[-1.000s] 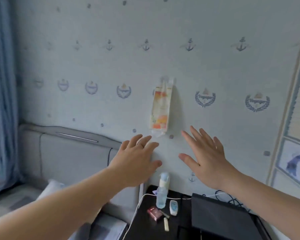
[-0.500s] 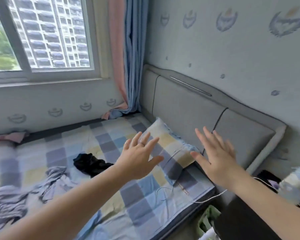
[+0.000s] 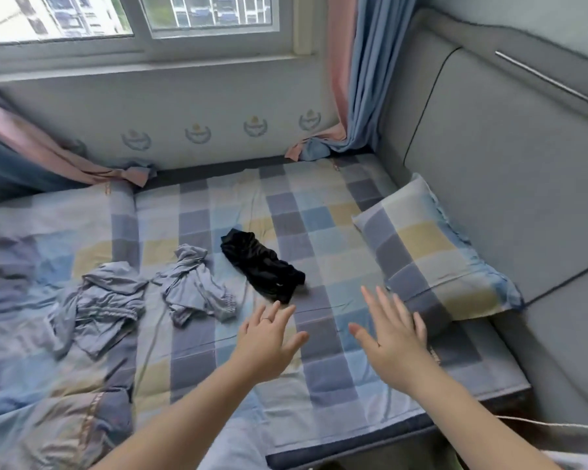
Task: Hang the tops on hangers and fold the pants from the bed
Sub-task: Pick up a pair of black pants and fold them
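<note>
On the checked bed sheet [image 3: 326,205] lie three crumpled garments. A black one [image 3: 262,262] sits in the middle. A small grey-blue one [image 3: 197,286] lies to its left, and a larger grey-blue one [image 3: 99,307] lies further left. My left hand [image 3: 269,340] hovers over the sheet just below the black garment, fingers spread, holding nothing. My right hand [image 3: 392,337] hovers beside it, also spread and empty, near the corner of the pillow. No hangers are in view.
A checked pillow [image 3: 431,252] leans against the grey padded headboard [image 3: 510,157] at the right. A bunched duvet [image 3: 48,401] fills the left foreground. Pink and blue curtains [image 3: 357,79] hang by the window, their ends resting on the bed's far edge.
The view has swung left and down, from the wall and bedside table to the bed. Both hands stay spread and empty in front of me, now over the sheet.
</note>
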Demonstrator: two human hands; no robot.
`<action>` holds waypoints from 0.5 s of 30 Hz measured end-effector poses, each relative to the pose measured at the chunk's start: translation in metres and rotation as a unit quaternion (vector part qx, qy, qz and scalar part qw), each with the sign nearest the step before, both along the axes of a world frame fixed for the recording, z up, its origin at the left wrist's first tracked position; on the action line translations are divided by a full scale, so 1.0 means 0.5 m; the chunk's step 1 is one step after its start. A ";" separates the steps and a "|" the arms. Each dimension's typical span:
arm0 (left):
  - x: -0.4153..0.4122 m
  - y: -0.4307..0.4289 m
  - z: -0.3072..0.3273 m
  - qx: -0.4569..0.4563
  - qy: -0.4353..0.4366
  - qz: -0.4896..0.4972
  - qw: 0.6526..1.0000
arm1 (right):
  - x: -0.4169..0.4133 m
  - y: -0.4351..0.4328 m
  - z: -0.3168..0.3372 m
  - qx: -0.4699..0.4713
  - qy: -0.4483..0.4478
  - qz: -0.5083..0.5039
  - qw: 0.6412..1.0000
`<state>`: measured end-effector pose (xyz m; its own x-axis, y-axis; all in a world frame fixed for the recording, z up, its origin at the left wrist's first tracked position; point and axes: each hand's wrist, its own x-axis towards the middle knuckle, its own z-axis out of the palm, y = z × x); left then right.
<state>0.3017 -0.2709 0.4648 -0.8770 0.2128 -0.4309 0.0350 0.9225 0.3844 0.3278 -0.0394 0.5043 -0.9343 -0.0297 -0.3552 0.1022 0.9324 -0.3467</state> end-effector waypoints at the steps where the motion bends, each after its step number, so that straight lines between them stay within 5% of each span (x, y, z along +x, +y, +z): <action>1: -0.012 -0.010 -0.023 0.001 -0.009 0.013 1.000 | -0.013 -0.010 -0.026 -0.004 -0.009 0.003 1.000; 8: -0.181 -0.134 -0.256 -0.032 -0.061 0.045 0.997 | -0.198 -0.096 -0.269 -0.024 -0.046 -0.009 0.999; 15: -0.432 -0.271 -0.619 -0.050 -0.112 0.017 0.992 | -0.455 -0.228 -0.628 -0.013 -0.120 -0.024 0.992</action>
